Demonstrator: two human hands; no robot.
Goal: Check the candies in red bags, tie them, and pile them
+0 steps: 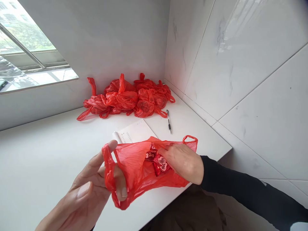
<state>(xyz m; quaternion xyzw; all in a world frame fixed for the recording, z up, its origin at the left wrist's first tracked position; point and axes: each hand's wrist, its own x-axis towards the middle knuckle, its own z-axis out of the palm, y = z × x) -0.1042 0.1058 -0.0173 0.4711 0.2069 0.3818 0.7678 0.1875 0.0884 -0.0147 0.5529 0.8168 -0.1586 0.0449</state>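
Observation:
A thin red plastic bag (134, 160) is stretched between my hands above the front of the table. My left hand (96, 179) has one handle loop of the bag hooked over its fingers, with the thumb apart. Reaching into the bag's mouth, my right hand (181, 158) has its fingers bent and close together beside several red wrapped candies (161, 163). Its fingertips are partly hidden, so what they grip does not show. The other handle loop (192, 138) stands up behind my right wrist.
Several tied red plastic bags (125, 99) are heaped against the wall at the back of the white table (48, 157). A notepad (138, 130) with writing lies behind the held bag, a black pen (169, 122) to its right. A tiled wall (240, 80) borders the right side.

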